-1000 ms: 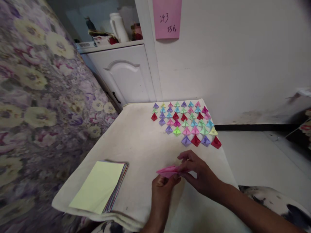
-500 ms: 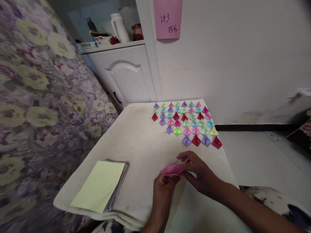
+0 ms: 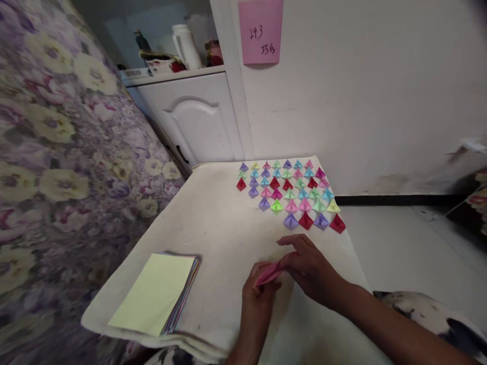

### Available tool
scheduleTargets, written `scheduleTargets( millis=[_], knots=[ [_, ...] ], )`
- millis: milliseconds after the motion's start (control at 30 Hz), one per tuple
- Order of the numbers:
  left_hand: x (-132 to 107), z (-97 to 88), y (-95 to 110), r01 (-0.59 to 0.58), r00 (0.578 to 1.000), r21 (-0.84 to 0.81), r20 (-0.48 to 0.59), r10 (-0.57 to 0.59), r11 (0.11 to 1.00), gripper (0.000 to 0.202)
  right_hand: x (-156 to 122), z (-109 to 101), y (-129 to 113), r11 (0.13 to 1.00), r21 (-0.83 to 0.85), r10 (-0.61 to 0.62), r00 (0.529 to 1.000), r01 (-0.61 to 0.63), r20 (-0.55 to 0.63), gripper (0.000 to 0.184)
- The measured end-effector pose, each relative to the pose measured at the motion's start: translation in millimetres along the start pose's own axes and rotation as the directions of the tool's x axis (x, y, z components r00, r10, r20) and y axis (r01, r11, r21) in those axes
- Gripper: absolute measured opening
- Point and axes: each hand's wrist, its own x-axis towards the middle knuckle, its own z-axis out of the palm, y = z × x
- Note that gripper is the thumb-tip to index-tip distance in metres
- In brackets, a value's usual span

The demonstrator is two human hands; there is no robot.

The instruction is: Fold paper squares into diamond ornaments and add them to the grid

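Observation:
A small folded pink paper [image 3: 270, 273] is held up between my two hands, over the near part of the table. My left hand [image 3: 259, 290] is closed on its lower left end. The fingers of my right hand [image 3: 307, 262] pinch its upper right end, with the index finger arched above it. Beyond the hands, several rows of small folded paper pieces [image 3: 290, 206] in purple, red, green, blue, pink and yellow cover the far right of the table. A stack of coloured paper sheets [image 3: 154, 293], pale yellow on top, lies at the near left.
The cream cloth-covered table [image 3: 198, 213] meets a white wall and a cabinet [image 3: 194, 116]. A white jug [image 3: 187, 46] stands on its shelf. To the left hangs a floral curtain [image 3: 57, 152]. A pink note [image 3: 261, 33] is stuck on the wall.
The pink paper has turned from lying broad and flat to a narrower, slanted, edge-on position. My left fingers have come up around its left end.

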Motion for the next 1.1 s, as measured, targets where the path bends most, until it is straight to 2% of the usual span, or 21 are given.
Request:
scheduleTargets(
  millis=[100,233,333,433,500,667,900,1000,1100],
  knots=[
    [-1.5,-0.6,3.2,-0.041,0.999,0.153,0.035,0.036,0.987,0.016,1.1,1.4,-0.4,1.0,-0.011,-0.009,1.0,0.009,0.009,0.029],
    [-5.4,-0.1,3.6,-0.009,0.999,0.261,0.037,-0.001,0.965,0.02,1.9,-1.2,-5.1,1.0,0.009,0.011,0.999,-0.012,0.047,0.028],
    [-8.9,1.1,9.6,-0.01,0.994,0.256,0.104,-0.017,0.967,0.027,1.3,-3.2,-7.0,1.0,0.0,0.019,0.999,-0.019,0.04,0.024],
    [-11.5,1.3,22.5,-0.076,0.979,0.197,0.2,0.036,0.977,0.034,0.0,-2.8,-6.0,0.999,-0.036,0.01,0.999,-0.008,0.039,0.023],
    [-12.1,0.2,31.2,-0.11,0.973,0.204,0.224,0.063,0.973,0.031,-0.8,-0.5,-4.4,0.997,-0.078,-0.012,1.0,0.013,0.024,0.022],
    [-8.2,-6.3,33.0,-0.013,0.988,0.227,0.155,-0.023,0.974,0.04,-1.6,8.8,-1.9,0.984,-0.168,-0.054,0.998,0.058,0.029,0.019],
    [-0.7,-7.2,18.8,0.179,0.979,-0.018,0.099,-0.176,0.984,0.052,2.4,7.3,-4.8,0.954,-0.283,-0.078,0.994,0.095,0.073,0.025],
    [-1.5,-8.0,24.0,0.239,0.964,-0.082,0.138,-0.226,0.968,0.056,2.4,5.6,-5.0,0.948,-0.3,-0.082,0.993,0.104,0.084,0.025],
    [-1.4,-12.6,29.8,0.247,0.946,-0.012,0.217,-0.239,0.969,0.05,0.6,6.0,-5.2,0.945,-0.308,-0.087,0.993,0.109,0.084,0.026]
  ],
)
